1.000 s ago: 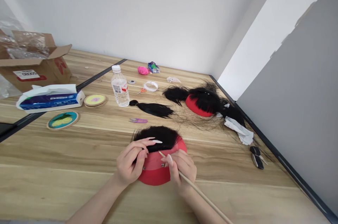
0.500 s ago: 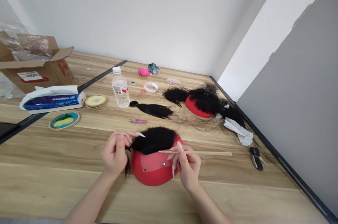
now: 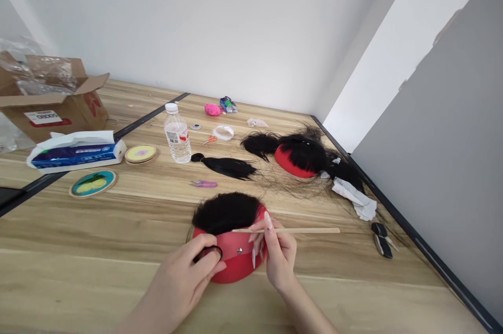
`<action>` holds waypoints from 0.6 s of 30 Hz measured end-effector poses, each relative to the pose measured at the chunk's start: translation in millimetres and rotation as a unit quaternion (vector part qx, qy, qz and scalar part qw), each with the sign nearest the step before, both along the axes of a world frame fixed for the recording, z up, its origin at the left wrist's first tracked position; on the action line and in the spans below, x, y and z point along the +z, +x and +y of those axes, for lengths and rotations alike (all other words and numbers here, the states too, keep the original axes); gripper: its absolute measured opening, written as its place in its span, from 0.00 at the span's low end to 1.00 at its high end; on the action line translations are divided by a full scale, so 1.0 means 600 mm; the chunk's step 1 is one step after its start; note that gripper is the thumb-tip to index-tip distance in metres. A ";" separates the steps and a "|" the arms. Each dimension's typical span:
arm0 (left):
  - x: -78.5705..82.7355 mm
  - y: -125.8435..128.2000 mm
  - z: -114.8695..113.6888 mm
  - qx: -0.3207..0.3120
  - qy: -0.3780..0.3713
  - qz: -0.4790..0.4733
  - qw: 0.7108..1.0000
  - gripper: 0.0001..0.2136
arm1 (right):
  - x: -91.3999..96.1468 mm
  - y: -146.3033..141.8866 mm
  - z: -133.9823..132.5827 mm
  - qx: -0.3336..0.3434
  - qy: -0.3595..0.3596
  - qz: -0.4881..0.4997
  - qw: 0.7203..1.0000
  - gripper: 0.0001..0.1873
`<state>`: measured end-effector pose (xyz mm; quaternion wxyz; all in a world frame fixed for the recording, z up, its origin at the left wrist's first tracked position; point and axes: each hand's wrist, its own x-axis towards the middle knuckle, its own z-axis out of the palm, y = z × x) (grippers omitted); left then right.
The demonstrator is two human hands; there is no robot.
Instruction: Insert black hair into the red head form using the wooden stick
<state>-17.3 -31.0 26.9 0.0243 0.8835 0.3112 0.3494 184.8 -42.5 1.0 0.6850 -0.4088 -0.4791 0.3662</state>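
A red dome-shaped form rests on the table in front of me, its top covered with black hair. A band on its front carries a metal snap. At the form's left front, my left hand pinches a looped strand of black hair between thumb and fingers. My right hand is at the right side of the form, closed round a thin wooden stick. The stick lies level, its left tip close to the lower edge of the hair.
Beyond the form lie purple thread snips, a black hair bundle and a water bottle. A second red form with hair sits back right, near crumpled tissue and black pliers. Embroidery hoops, tissues and a carton stand left.
My left hand has moved right and down from the form's left side to its front, bringing the strand of hair into a loop. My right hand and the stick have barely moved.
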 end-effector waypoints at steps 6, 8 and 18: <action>0.004 0.031 0.011 0.049 0.183 0.072 0.979 0.11 | 0.009 0.005 0.005 0.040 -0.015 0.064 0.997 0.20; 0.005 0.037 0.014 0.052 0.190 0.097 0.976 0.11 | 0.010 0.004 0.006 0.055 -0.028 0.100 0.993 0.19; 0.020 0.052 0.023 0.061 0.185 0.166 0.967 0.14 | 0.014 0.005 0.015 0.049 -0.065 0.143 0.986 0.21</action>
